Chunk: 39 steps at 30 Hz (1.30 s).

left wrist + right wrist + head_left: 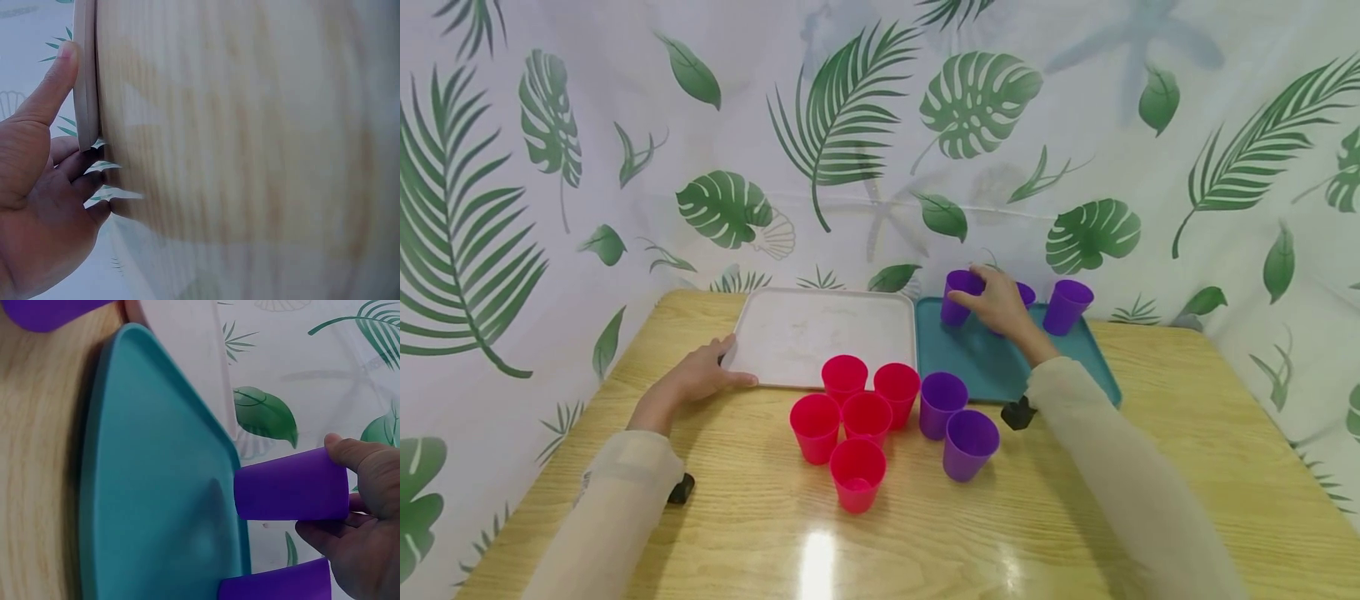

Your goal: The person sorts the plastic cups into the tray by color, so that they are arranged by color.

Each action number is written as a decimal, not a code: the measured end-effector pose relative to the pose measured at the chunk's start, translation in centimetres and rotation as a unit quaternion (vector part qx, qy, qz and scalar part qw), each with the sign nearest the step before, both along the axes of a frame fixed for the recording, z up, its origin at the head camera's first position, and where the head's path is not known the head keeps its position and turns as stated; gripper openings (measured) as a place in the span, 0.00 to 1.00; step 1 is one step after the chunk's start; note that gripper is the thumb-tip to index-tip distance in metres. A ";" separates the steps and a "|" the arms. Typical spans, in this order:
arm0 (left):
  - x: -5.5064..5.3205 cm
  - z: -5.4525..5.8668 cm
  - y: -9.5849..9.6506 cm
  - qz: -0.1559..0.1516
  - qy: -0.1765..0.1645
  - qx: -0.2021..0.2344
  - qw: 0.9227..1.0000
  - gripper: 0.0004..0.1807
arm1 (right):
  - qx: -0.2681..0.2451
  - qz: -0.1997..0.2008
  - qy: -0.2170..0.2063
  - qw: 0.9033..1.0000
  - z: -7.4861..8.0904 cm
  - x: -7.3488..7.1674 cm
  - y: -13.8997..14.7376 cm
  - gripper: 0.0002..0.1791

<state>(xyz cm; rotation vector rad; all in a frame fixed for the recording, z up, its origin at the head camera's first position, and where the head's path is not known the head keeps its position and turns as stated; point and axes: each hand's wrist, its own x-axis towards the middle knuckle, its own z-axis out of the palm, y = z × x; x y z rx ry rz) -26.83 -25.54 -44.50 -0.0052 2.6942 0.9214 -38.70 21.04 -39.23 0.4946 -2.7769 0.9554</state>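
Note:
My right hand (pixel 1000 304) grips a purple cup (pixel 956 310) near its rim, over the back left of the teal tray (pixel 955 358). The right wrist view has the thumb on one side of this cup (pixel 290 487) and fingers on the other. Behind the hand, another purple cup (pixel 1025 293) is partly hidden. A third purple cup (pixel 1067 308) stands at the tray's back right. My left hand (pixel 703 371) touches the front left corner of the white tray (pixel 805 333), its thumb along the edge (pixel 86 75) and fingers spread round the corner.
Several red cups (pixel 857 479) stand grouped on the wooden table (pixel 737 533) before the white tray. Two more purple cups, one behind (pixel 942 412) and one in front (pixel 970 450), are right of them. A leaf-patterned cloth (pixel 880 150) hangs along the table's back.

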 end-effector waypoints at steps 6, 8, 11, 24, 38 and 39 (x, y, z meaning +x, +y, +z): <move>-0.1 -0.3 0.0 -0.001 -0.004 0.003 1.000 0.63 | 0.011 -0.005 -0.010 1.000 -0.6 0.0 0.0 0.41; -0.1 -0.4 0.0 -0.001 -0.004 0.004 1.000 0.63 | 0.013 -0.005 -0.017 1.000 -0.8 0.1 0.0 0.41; -0.1 -0.4 0.1 0.001 -0.005 0.005 1.000 0.63 | 0.018 -0.006 -0.027 0.999 -1.1 0.1 0.1 0.42; 0.1 -0.2 0.2 0.008 -0.007 0.003 1.000 0.64 | 0.018 0.006 0.027 0.999 0.4 1.5 -0.3 0.45; 0.0 -0.1 0.0 0.003 -0.006 0.002 1.000 0.63 | -0.030 0.069 0.062 0.995 4.8 8.1 0.6 0.38; 0.0 -0.1 0.0 0.002 -0.004 0.001 1.000 0.63 | -0.037 0.073 0.051 0.995 4.9 8.8 0.7 0.37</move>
